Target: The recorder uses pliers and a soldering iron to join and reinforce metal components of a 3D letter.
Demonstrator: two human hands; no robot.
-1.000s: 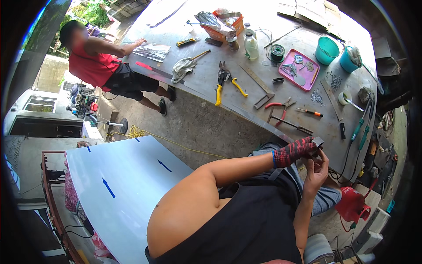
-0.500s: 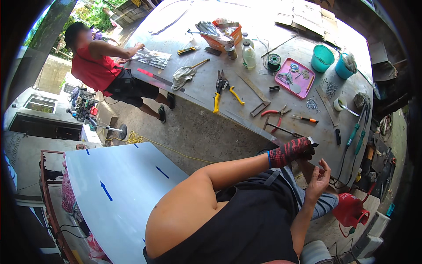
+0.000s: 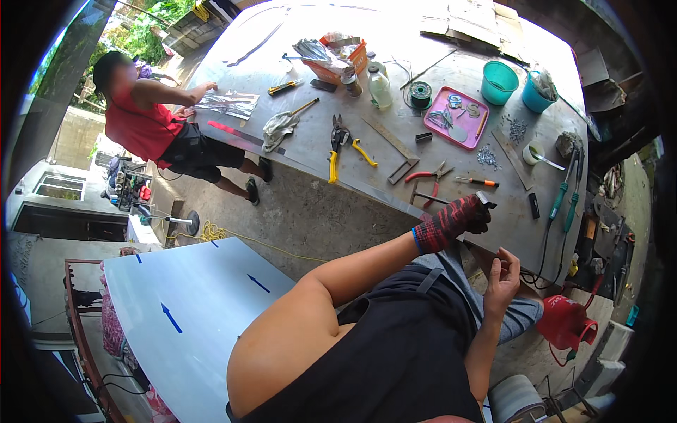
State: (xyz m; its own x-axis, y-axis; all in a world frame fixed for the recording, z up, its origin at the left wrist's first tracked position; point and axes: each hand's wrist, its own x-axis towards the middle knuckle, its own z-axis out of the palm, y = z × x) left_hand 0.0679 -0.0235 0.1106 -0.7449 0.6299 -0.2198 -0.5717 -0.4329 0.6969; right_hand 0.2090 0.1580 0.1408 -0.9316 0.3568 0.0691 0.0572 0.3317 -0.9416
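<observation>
My left hand, in a dark glove patterned red and black, is closed round a small shiny metal piece at the near edge of the steel worktable. Its exact shape is mostly covered by the glove. Beside it on the right, just off the table edge, my bare right hand is raised with loosely bent fingers and nothing visible in it. Just beyond my left hand lie red-handled pliers, an orange and black screwdriver and a dark metal bar tool.
Yellow-handled snips, a metal square, a pink tray and soldering irons lie on the table. A red gas cylinder stands at right. A person in red handles metal strips at far left.
My left hand has risen slightly and shifted left with the metal piece. My right hand's fingers have drawn in from a wider spread. The whole view has shifted a little.
</observation>
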